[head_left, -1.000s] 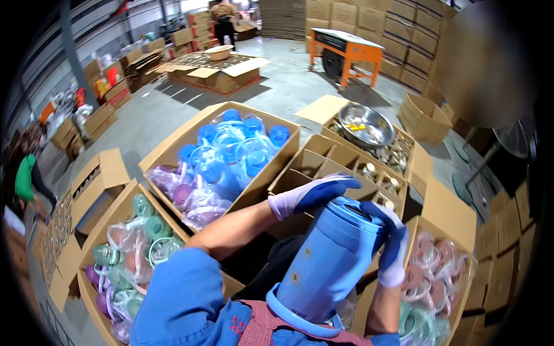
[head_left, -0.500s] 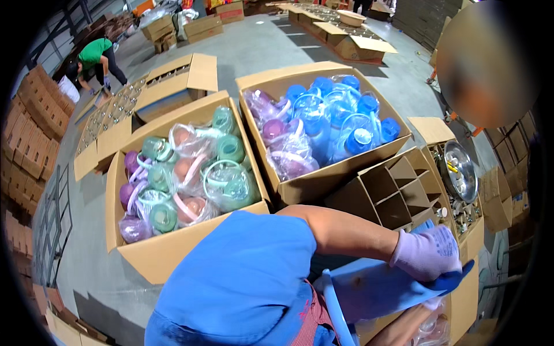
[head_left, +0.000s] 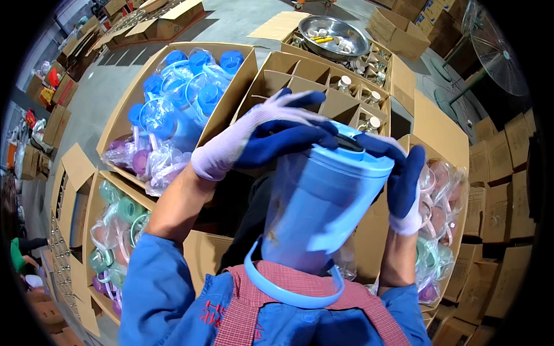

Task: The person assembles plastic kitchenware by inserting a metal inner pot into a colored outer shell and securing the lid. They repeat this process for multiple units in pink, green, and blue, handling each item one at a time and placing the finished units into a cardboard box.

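A light-blue plastic jug (head_left: 323,202) with a loop handle (head_left: 294,295) is tilted in front of my chest. Its wide rimmed end is farthest from me, and a dark piece (head_left: 348,142) shows at that end. My left hand (head_left: 268,135), in a lilac glove with dark-blue fingers, grips the rim from the left, one finger raised. Around the right of the rim my right hand (head_left: 401,179), gloved alike, has its fingers curled. The handle rests against my checked apron (head_left: 277,274). What lies under my fingertips is hidden.
Open cartons surround me: bagged blue and purple bottles (head_left: 173,104) at left, green ones (head_left: 124,210) below, pink and green ones (head_left: 440,196) at right. Ahead stands a divided carton (head_left: 300,72) with several glass bottles, and a steel bowl (head_left: 323,26) behind. A fan (head_left: 496,52) stands far right.
The view has swung right. The jug has come from the lower right to the front of my chest, and both hands now hold its rim.
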